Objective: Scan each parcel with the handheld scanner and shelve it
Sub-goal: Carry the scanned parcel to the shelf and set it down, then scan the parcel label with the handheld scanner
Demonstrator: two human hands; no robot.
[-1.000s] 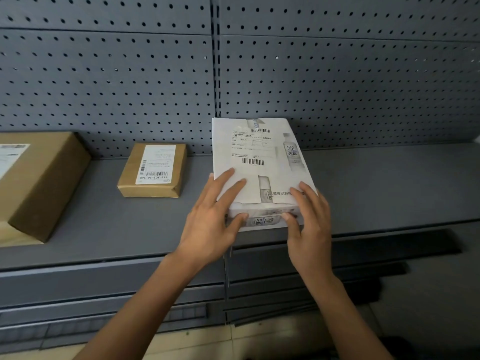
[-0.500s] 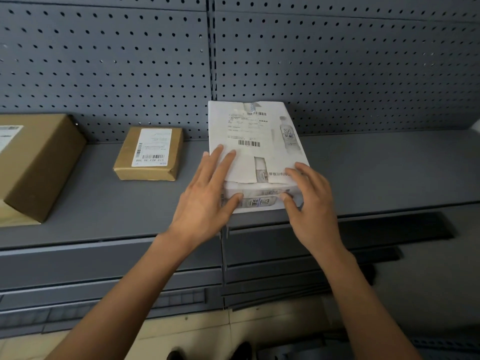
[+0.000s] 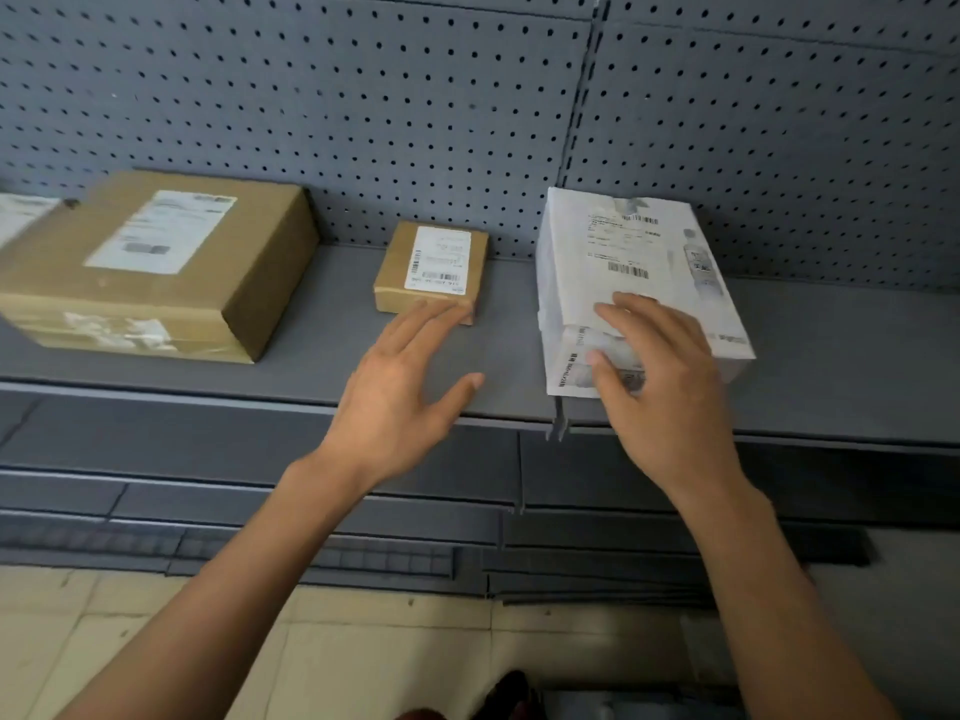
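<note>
- Both hands reach over the front of the grey shelf (image 3: 831,356), and I read them separately.
- My left hand (image 3: 400,387) is spread wide and holds nothing. It hovers above bare shelf, its fingertips close to the near edge of the small brown parcel (image 3: 431,272); I cannot tell whether they touch it.
- My right hand (image 3: 660,376) rests on the near end of the white parcel (image 3: 623,262), fingers loosely bent over its top and front face. I cannot tell whether it grips or merely steadies.
- That white parcel lies flat on the shelf at the right, label up, its far end close against the pegboard back (image 3: 363,122).
- A large brown parcel (image 3: 156,262) sits at far left, well apart from the white one.
- No scanner is in view.
- I judge the step to be seating the white parcel. To do it well, I would press it flat, square it to the shelf edge, keep the barcode readable, and lift the right hand straight off so nothing shifts.
</note>
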